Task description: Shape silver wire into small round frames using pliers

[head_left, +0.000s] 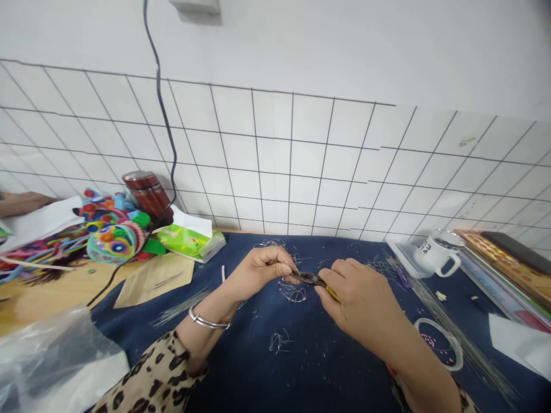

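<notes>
My right hand [359, 298] is closed round small pliers [310, 279] with yellow handles, their dark jaws pointing left. My left hand [263, 268] pinches something tiny at the jaw tips, too small to name; a silver bangle [207, 321] circles that wrist. Both hands hover over a dark blue cloth [267, 367]. Just below the jaws lies a small beaded wire piece [293, 293] with pink beads. Bent wire scraps [279, 341] lie nearer to me on the cloth.
A white mug [437, 253] stands at the right beside stacked books [503, 258]. A round clear lid with pink beads [439, 343] and long straight wires [447, 321] lie right. Left: a green tissue pack [193, 241], colourful crafts [112, 232], a brown canister [147, 195], a plastic bag [51, 355].
</notes>
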{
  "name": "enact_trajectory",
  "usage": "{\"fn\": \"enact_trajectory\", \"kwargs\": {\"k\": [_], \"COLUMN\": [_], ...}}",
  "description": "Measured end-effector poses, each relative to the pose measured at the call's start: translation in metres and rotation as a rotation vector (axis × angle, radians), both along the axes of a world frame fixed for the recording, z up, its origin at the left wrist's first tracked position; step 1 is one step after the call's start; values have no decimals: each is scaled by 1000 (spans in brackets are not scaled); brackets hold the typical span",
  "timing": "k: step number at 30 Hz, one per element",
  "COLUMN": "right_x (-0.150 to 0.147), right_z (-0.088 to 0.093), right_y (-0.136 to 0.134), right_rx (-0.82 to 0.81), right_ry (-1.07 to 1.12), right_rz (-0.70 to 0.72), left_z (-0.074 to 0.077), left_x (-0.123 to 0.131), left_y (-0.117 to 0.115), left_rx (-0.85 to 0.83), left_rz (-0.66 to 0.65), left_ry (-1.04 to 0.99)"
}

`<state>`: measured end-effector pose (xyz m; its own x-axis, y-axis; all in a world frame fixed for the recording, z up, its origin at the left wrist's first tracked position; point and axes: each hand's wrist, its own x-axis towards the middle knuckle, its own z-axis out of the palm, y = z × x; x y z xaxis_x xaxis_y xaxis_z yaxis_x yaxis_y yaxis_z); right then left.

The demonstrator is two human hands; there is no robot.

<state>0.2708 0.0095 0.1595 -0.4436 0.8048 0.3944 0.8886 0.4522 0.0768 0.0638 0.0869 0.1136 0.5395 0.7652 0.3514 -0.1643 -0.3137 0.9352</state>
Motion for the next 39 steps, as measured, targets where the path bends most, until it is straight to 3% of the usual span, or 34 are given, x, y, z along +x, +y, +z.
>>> {"fn": "enact_trajectory", "kwargs": {"k": [39], "right_x": [1], "right_z": [0], "right_y": [4], "right_rx": [-27], "right_ry": [0], "right_rz": [22], "left_z": [2], "left_x": [2], "left_y": [-2], "left_rx": [-17], "left_rz": [68], "left_ry": [-10]}}
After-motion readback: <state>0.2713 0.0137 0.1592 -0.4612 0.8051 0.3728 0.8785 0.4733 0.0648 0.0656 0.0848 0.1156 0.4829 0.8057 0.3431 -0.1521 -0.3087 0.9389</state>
